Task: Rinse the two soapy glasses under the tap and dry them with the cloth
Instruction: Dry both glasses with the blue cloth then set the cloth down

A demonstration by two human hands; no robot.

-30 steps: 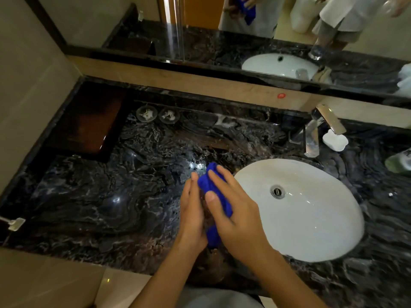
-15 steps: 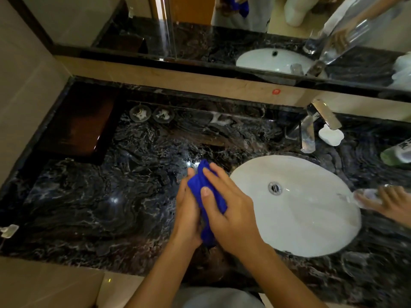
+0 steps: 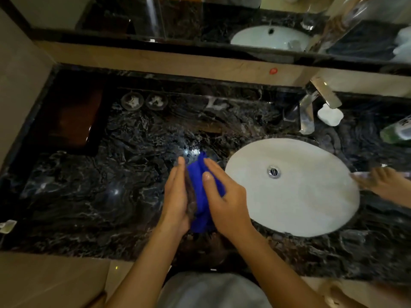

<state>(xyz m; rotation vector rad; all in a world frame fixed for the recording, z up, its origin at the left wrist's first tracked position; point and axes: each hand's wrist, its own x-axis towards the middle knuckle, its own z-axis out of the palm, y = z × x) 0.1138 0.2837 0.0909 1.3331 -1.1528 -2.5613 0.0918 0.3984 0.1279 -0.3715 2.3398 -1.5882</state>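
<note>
Dark marbled stone table [image 3: 89, 196] below, white oval sink [image 3: 311, 207] just right of the fingers. The left hand [image 3: 175, 196] is flat, fingers straight, pressing the crumpled bright blue cloth [image 3: 196, 172] against the right hand [image 3: 226, 203], whose thumb and fingers pinch it. New since a second ago: another person's hand [image 3: 384, 183] at the sink's right rim.

One head-worn camera looks steeply down, close over the worktop [image 3: 89, 196], centred on the cloth [image 3: 201, 210]; sink [image 3: 311, 207] at 3 o'clock, mirror [image 3: 200, 18] at 12.
</note>
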